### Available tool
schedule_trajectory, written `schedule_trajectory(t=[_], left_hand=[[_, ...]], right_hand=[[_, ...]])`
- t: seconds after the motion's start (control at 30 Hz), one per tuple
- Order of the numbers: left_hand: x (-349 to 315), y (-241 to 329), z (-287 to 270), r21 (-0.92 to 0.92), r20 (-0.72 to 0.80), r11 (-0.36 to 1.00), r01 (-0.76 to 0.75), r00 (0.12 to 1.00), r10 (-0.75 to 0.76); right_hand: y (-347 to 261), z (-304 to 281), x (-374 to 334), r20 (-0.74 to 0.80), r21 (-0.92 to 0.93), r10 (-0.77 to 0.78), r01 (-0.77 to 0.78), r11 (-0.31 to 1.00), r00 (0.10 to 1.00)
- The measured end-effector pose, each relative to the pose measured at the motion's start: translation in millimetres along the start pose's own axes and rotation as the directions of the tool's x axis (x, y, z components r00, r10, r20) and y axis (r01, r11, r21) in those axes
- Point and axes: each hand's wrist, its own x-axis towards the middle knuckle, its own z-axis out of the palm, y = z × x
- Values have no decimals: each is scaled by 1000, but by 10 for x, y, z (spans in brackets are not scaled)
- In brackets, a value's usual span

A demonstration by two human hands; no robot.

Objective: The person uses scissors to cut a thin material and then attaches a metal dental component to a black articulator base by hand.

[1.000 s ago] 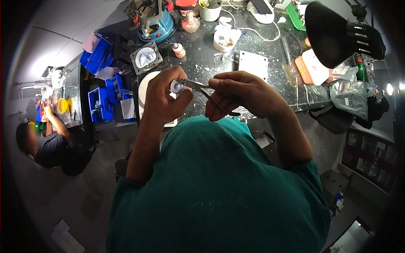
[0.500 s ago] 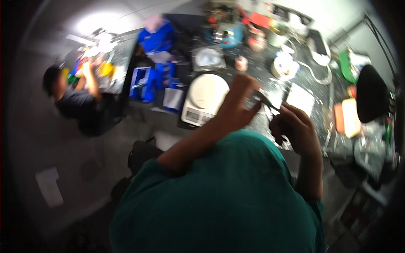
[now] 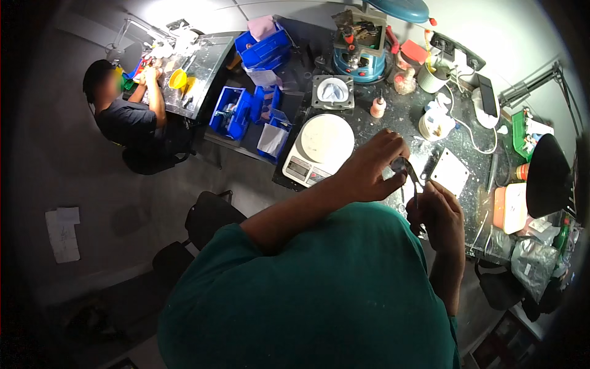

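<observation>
The dark, speckled table (image 3: 409,112) spreads beyond both your hands and out to either side of them. Far off to the left of your hands, a co-worker (image 3: 126,123) in a dark shirt sits at another work surface. The black lamp shade (image 3: 551,178) stands well to the right of your right hand. Just left of your left hand sits a white kitchen scale (image 3: 327,138) with a round top, partly behind your forearm. Beyond that hand stands a blue machine (image 3: 359,64).

Your left hand (image 3: 376,166) is curled narrow, thumb and fingers around a small round piece. Your right hand (image 3: 439,212) is closed on the handles of a pair of pliers. The white plate (image 3: 450,174) lies just beyond your right hand, a white tub (image 3: 435,129) farther past it. Past your left hand's knuckles stands a small pink bottle (image 3: 378,109). The pliers (image 3: 415,178) bridge the gap between your hands, their tips at the grey round piece (image 3: 399,164) by your left fingertips; whether they grip it, you cannot tell from here.
</observation>
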Motion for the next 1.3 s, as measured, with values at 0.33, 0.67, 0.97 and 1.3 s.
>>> schedule_trajectory(t=[0.33, 0.67, 0.97, 1.3], left_hand=[[-39, 87, 26, -177, 53, 966, 186, 982, -180], [4, 69, -31, -268, 112, 940, 211, 976, -187], [8, 50, -15, -135, 65, 978, 159, 986, -151], [27, 59, -40, -113, 70, 981, 158, 986, -151]], right_hand=[[112, -29, -79, 170, 221, -39, 1, 975, 985], [123, -44, -72, 178, 153, 6, -33, 988, 984], [46, -30, -44, 174, 211, 53, -90, 973, 983], [59, -72, 10, 200, 160, 69, -102, 982, 977]])
